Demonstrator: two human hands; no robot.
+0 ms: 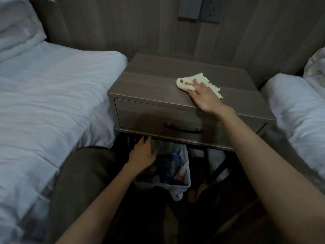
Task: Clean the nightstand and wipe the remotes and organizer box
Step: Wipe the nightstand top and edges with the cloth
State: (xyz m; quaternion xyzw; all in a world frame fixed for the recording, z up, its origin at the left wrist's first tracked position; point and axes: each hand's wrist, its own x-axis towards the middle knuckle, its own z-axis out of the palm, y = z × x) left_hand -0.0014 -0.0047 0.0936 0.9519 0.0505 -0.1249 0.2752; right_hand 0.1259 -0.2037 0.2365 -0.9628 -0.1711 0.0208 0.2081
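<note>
The brown wooden nightstand (pixel 149 81) stands between two beds, its top bare except for a pale yellow cloth (pixel 189 81). My right hand (pixel 205 99) presses flat on that cloth near the top's right front, fingers spread over it. My left hand (pixel 143 153) is low, under the nightstand's front edge, resting on the rim of a bin lined with a white plastic bag (pixel 182 187). No remotes or organizer box are in view.
A white-sheeted bed (pixel 52 103) lies to the left, another bed (pixel 295 106) to the right. The drawer has a black handle (pixel 183 129). The bin holds a plastic bottle (pixel 169 167) and trash. Wall switches and a socket (pixel 202 9) are above. My knee (pixel 84 173) is at lower left.
</note>
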